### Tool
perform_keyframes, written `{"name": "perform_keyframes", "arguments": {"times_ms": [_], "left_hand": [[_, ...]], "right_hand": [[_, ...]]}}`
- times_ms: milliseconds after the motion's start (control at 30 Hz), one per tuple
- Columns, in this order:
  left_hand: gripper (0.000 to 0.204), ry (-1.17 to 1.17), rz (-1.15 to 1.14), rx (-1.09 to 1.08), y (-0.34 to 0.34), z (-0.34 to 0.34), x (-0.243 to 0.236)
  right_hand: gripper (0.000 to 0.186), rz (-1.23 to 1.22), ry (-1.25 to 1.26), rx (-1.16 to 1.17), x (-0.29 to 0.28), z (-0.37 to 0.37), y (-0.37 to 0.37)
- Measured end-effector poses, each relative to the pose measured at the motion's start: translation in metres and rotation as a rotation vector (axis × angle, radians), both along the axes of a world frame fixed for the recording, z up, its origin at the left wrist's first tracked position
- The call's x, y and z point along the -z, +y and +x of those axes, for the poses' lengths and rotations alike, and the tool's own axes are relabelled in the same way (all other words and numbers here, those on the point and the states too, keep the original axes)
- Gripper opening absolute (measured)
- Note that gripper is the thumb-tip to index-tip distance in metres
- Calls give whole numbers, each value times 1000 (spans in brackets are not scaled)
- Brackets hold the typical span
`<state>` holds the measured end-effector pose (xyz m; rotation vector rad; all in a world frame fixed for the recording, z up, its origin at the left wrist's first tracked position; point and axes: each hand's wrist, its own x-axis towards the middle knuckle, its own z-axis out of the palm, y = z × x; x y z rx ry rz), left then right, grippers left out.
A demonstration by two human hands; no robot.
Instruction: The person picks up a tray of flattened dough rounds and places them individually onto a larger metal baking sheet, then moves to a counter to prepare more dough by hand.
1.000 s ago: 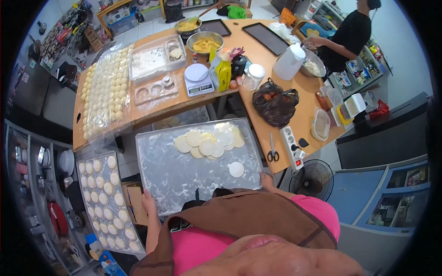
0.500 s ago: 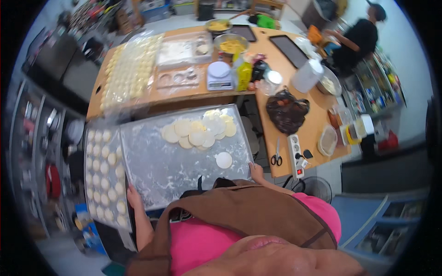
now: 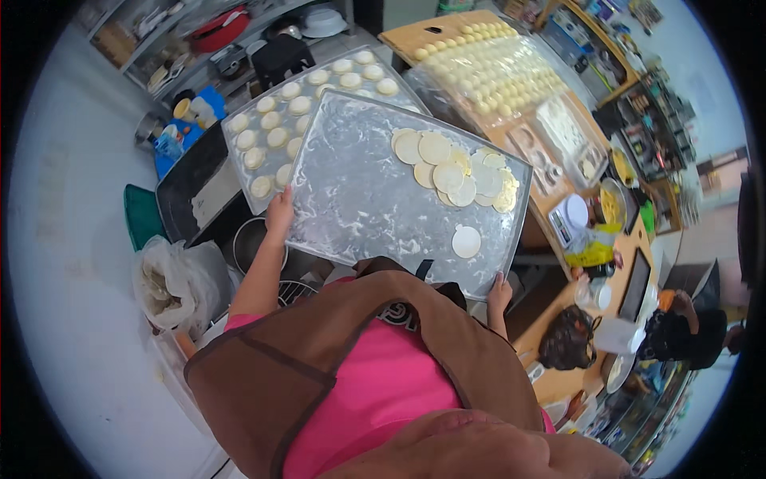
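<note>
A large flour-dusted metal tray (image 3: 359, 191) is gripped by its edges in front of my body. My left hand (image 3: 279, 213) is closed on its left side, and my right hand (image 3: 499, 294) holds the right corner nearest me. Overlapping thin round dough discs (image 3: 448, 177) lie toward the tray's far right part. A single dough disc (image 3: 467, 241) sits apart from them, closer to my right hand. Beyond the left side is a second tray (image 3: 261, 141) with rows of small round dough pieces, partly covered from sight by the held tray.
A wooden table (image 3: 399, 36) carries plastic-covered dough balls (image 3: 499, 76), a white scale (image 3: 568, 217) and a black plastic bag (image 3: 568, 339). A plastic-lined bin (image 3: 179, 279) and a metal pot (image 3: 254, 243) stand at my left. A person in black (image 3: 682, 331) is at the far right.
My body and view have turned left, and the held tray has turned with me. It now overlaps part of the second tray in view. Both hands keep their grip.
</note>
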<state>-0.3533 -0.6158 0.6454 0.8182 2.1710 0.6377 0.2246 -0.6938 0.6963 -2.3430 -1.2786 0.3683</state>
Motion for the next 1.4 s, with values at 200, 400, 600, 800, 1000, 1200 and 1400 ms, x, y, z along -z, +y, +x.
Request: {"name": "perform_keyframes", "arguments": {"times_ms": [200,400,600,800,1000,1200,1400], "left_hand": [[66,-68,229,-230,-61,-4,44],[66,-37,282,-342,-98,35,69],[54,-102,291,-466,-111,79,104],[44,119,343,-447,-109,88,132],[38,280,266,-441,-105,99,159],[32,437,393,-434,-107,106,162],[25,432,402,-468,-107,113,158]], "right_hand": [[53,34,133,-235,21,28,73],[56,62,139,-371,49,56,116],[57,-50,24,-464,82,69,175],[58,49,18,-572,106,63,205],[57,74,-39,-614,127,63,229],[57,133,-46,-655,138,63,242],[57,90,-74,-652,140,62,247]]}}
